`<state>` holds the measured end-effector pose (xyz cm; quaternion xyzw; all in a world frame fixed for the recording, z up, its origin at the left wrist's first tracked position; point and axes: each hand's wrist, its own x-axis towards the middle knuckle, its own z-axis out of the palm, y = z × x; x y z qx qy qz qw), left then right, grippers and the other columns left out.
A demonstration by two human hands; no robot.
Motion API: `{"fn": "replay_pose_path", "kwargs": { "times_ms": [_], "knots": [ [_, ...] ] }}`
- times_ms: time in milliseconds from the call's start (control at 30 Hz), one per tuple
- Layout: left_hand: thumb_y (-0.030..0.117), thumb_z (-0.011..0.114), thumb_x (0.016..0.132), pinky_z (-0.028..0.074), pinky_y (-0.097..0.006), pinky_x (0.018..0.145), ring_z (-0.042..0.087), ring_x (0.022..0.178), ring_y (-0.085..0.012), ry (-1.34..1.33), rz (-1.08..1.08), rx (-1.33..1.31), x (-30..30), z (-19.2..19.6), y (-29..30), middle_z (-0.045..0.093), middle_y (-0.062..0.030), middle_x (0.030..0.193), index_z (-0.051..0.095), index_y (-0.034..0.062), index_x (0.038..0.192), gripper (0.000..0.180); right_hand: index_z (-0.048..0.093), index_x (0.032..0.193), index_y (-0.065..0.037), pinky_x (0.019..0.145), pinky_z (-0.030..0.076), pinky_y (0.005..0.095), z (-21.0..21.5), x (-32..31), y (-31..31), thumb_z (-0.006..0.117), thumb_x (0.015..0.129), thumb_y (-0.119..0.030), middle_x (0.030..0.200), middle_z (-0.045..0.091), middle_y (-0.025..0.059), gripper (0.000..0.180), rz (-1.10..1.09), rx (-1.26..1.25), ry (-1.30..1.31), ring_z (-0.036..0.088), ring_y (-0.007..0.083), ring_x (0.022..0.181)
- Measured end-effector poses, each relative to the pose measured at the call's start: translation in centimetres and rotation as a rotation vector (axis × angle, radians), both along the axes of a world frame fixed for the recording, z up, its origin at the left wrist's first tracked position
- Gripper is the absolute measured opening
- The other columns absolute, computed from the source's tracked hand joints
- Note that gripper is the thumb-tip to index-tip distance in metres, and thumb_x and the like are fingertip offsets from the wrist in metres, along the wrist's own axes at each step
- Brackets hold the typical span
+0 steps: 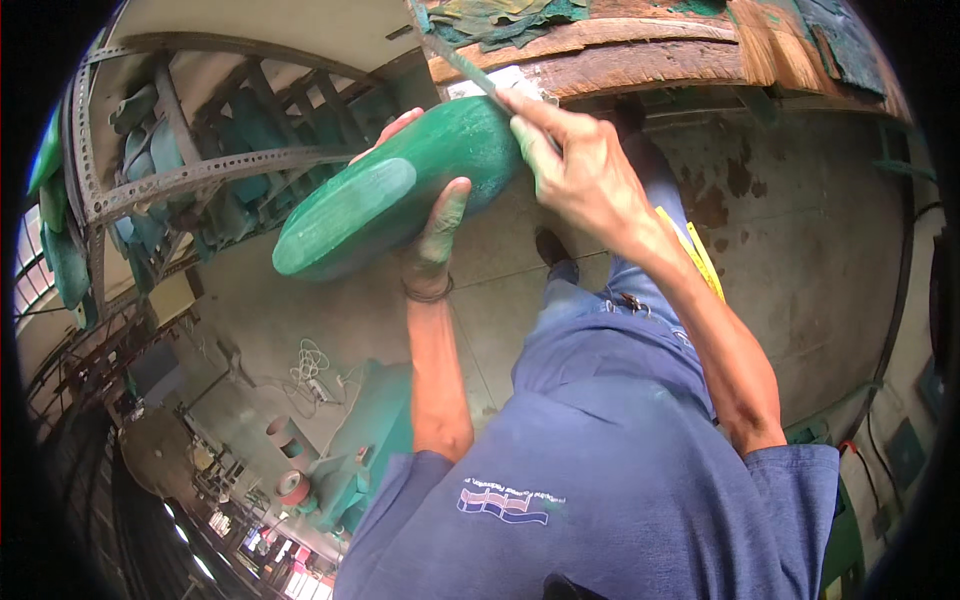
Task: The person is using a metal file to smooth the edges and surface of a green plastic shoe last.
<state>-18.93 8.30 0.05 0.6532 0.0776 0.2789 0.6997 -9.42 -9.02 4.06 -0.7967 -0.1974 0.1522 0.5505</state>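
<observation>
A large green shoe last (400,190) is held up in front of me, its toe end pointing to the lower left and a paler patch along its upper face. My left hand (440,232) is closed around it from below, thumb on the near side and fingertips showing beyond the far edge. My right hand (590,175) grips a long, thin, flat tool that looks like a file (462,66). The file slants to the upper left past the last's right end. Whether it touches the last there cannot be made out. Green dust coats both thumbs.
A worn wooden bench (640,55) with green-stained cloths (500,20) lies ahead. At left, a metal rack (215,180) holds several green lasts. A white cable (312,372) lies on the floor near a green machine (375,430). A yellow folding ruler (703,258) is at my hip.
</observation>
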Motion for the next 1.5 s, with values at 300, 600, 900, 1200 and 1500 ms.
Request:
{"fn": "replay_pose_path", "kwargs": {
  "times_ms": [300, 600, 900, 1200, 1500],
  "knots": [
    [0.013, 0.099, 0.079, 0.047, -0.048, 0.123, 0.055, 0.143, -0.0293, -0.02, -0.033, 0.042, 0.4, 0.1, 0.8, 0.055, -0.0194, 0.156, 0.043, 0.0118, 0.149, 0.09, 0.072, 0.136, -0.003, 0.076, 0.06, 0.0504, 0.3, 0.7, 0.0, 0.064, 0.104, -0.011, 0.099, 0.074, 0.032, 0.034, 0.024, 0.008, -0.084, 0.077, 0.0461, 0.091],
    [0.011, 0.098, 0.079, 0.047, -0.05, 0.123, 0.054, 0.145, -0.0314, 0.024, 0.014, 0.013, -1.1, -0.1, 0.7, 0.053, -0.0202, 0.157, 0.043, 0.0103, 0.149, 0.089, 0.072, 0.139, -0.004, 0.07, 0.059, 0.0467, 3.8, -4.4, -1.0, 0.066, 0.104, -0.009, 0.094, 0.072, 0.0329, 0.036, 0.006, 0.099, 0.006, 0.077, 0.0449, 0.084],
    [0.01, 0.098, 0.078, 0.049, -0.048, 0.121, 0.056, 0.142, -0.0293, -0.006, 0.01, -0.002, -0.5, -0.2, 0.6, 0.054, -0.019, 0.157, 0.046, 0.0099, 0.147, 0.086, 0.067, 0.147, -0.004, 0.071, 0.06, 0.0431, 2.7, -7.0, -0.3, 0.068, 0.103, -0.002, 0.099, 0.073, 0.0337, 0.044, -0.075, 0.215, -0.002, 0.079, 0.0426, 0.087],
    [0.012, 0.085, 0.087, 0.038, -0.047, 0.128, 0.051, 0.148, -0.0276, 0.037, -0.001, -0.01, -0.5, -0.9, 0.3, 0.054, -0.0151, 0.16, 0.05, -0.0006, 0.159, 0.081, 0.07, 0.142, -0.003, 0.073, 0.059, 0.0498, 0.6, -3.4, 0.3, 0.064, 0.106, -0.011, 0.097, 0.07, 0.0351, 0.038, -0.1, 0.057, -0.004, 0.076, 0.0477, 0.091],
    [0.011, 0.097, 0.08, 0.047, -0.048, 0.123, 0.054, 0.143, -0.0295, -0.005, -0.012, 0.012, -0.2, -0.3, 0.3, 0.053, -0.0191, 0.158, 0.045, 0.0106, 0.148, 0.085, 0.073, 0.137, -0.002, 0.069, 0.059, 0.0494, 0.1, 0.0, 0.9, 0.067, 0.103, -0.008, 0.093, 0.071, 0.0327, 0.035, -0.077, -0.048, -0.084, 0.076, 0.0466, 0.085]
  ]
}}
